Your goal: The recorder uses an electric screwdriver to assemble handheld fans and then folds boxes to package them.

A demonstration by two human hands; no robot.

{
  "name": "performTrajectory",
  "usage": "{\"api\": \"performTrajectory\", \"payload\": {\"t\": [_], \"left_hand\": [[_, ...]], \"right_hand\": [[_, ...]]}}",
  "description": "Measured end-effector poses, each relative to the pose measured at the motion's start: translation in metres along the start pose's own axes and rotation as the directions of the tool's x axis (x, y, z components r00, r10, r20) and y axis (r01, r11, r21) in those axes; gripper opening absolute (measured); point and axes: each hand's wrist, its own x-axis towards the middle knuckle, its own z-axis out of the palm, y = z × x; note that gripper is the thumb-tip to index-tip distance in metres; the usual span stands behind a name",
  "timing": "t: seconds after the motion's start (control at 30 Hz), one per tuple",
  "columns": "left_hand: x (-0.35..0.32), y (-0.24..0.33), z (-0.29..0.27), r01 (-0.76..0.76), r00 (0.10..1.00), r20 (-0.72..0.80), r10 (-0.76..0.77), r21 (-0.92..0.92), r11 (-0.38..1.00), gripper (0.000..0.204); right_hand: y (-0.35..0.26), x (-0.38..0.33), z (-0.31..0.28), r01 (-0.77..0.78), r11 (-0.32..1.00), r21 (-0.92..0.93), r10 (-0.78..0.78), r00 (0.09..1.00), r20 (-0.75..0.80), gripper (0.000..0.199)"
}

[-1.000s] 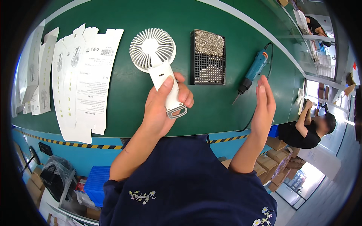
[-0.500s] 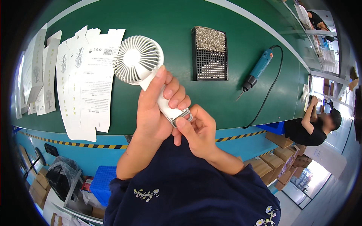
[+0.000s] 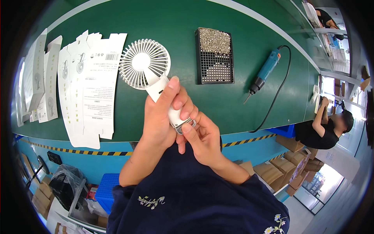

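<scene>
A white handheld fan (image 3: 141,61) with a round ribbed cage is held above the table, head up and to the left. My left hand (image 3: 156,121) wraps round its handle, thumb along the near side and fingers curled over the right. A small dark slot shows on the neck, just above my thumb. At the handle's lower end is a grey loop (image 3: 179,130), which my right hand (image 3: 204,142) pinches between thumb and forefinger. My left palm and fingers hide the middle of the handle.
Flat white printed cartons (image 3: 95,89) lie on the green table (image 3: 175,23) at left. A black tray (image 3: 215,56) of small metal screws stands ahead. Right of it rests a blue electric screwdriver (image 3: 268,68) with a trailing cable. A co-worker (image 3: 321,126) sits at far right.
The fan has turned slightly in my left hand, bringing the dark slot on its neck into sight. My right hand has shifted slightly left and still pinches the loop.
</scene>
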Motion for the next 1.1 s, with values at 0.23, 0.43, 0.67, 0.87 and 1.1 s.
{"api": "performTrajectory", "payload": {"t": [0.23, 0.43, 0.67, 0.87, 1.1], "left_hand": [[0.0, 0.007, 0.002, -0.053, 0.998, 0.024, 0.053, -0.001, 0.999, 0.028], [-0.004, 0.01, 0.006, -0.014, 0.998, 0.053, 0.013, 0.018, 1.0, 0.029], [-0.005, 0.004, -0.002, 0.01, 0.961, 0.275, 0.031, -0.146, 0.989, 0.028], [-0.011, 0.008, 0.002, -0.088, 0.926, 0.353, 0.135, -0.146, 0.985, 0.028], [-0.019, -0.001, -0.01, -0.042, 0.932, 0.351, 0.09, -0.143, 0.989, 0.031]], "right_hand": [[0.001, -0.012, 0.0, 0.06, 0.998, 0.001, -0.06, 0.998, -0.002, 0.012], [-0.002, -0.015, 0.005, 0.072, 0.997, -0.028, -0.072, 0.997, 0.004, 0.012], [-0.016, -0.028, 0.007, 0.172, 0.957, -0.234, -0.178, 0.984, -0.004, 0.015], [-0.017, -0.026, 0.009, 0.261, 0.88, -0.397, -0.262, 0.964, 0.053, 0.018], [-0.008, -0.02, 0.016, 0.303, 0.794, -0.528, -0.342, 0.939, 0.025, 0.015]]}}
